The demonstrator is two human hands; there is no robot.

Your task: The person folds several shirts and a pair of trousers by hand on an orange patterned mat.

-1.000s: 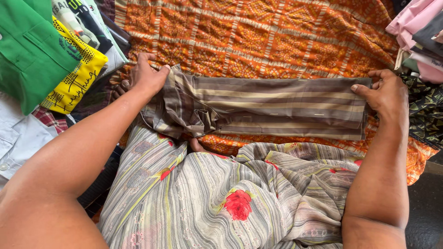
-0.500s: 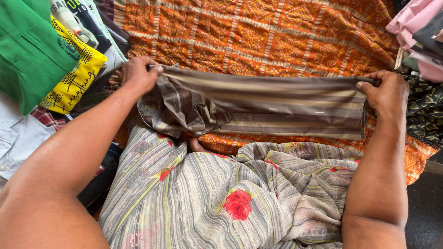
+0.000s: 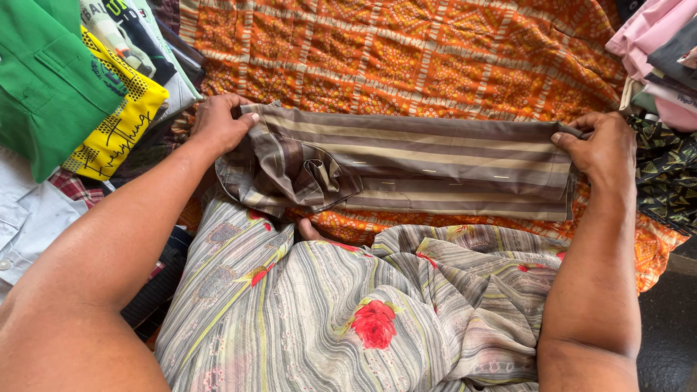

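Note:
A brown and beige striped shirt (image 3: pixel 414 167) lies folded into a long band across an orange patterned cloth (image 3: pixel 406 51). My left hand (image 3: pixel 215 122) grips its far left corner, by the bunched collar end. My right hand (image 3: pixel 602 149) pinches the far right corner. The top layer is held between both hands and folded toward me over the lower layer, which shows a row of small buttons.
A green shirt (image 3: pixel 43 80), a yellow printed shirt (image 3: pixel 116 123) and other folded garments are stacked at the left. Pink and grey clothes (image 3: pixel 657 51) and a dark patterned one (image 3: pixel 664 174) lie at the right. Grey flowered fabric (image 3: pixel 348 312) covers my lap.
Both hands closed on the shirt's far edge, lifted it, and have brought that layer down toward me over the lower part.

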